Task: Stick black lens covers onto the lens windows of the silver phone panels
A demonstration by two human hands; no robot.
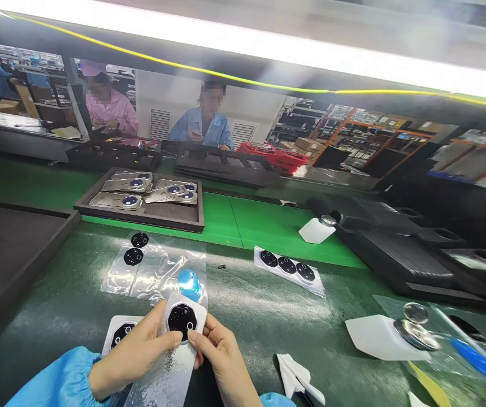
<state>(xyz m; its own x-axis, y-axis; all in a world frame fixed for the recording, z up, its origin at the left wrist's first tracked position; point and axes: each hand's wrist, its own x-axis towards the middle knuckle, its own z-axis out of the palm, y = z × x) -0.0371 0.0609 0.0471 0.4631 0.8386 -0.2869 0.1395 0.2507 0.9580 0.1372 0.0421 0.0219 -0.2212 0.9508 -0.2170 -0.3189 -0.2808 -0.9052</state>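
Note:
A silvery phone-shaped panel (162, 376) with a round black camera cover (182, 320) at its top is held between both hands near the front edge. My left hand (141, 345) grips its left side, thumb on the lower edge of the black cover. On the right side, my right hand (220, 347) is closed round it, thumb also at the cover's lower rim. Another panel (115, 328) with a black cover lies partly hidden behind my left hand. Clear film (118, 275) with two black discs lies beyond, beside a blue round piece (189, 284).
A dark tray (203, 212) of stacked panels stands behind. To the right are a white strip (318, 285) with three black discs, two white bottles (316, 232), (370, 338), a crumpled white cloth (296, 376) and black trays (412, 260). Two people sit beyond the bench.

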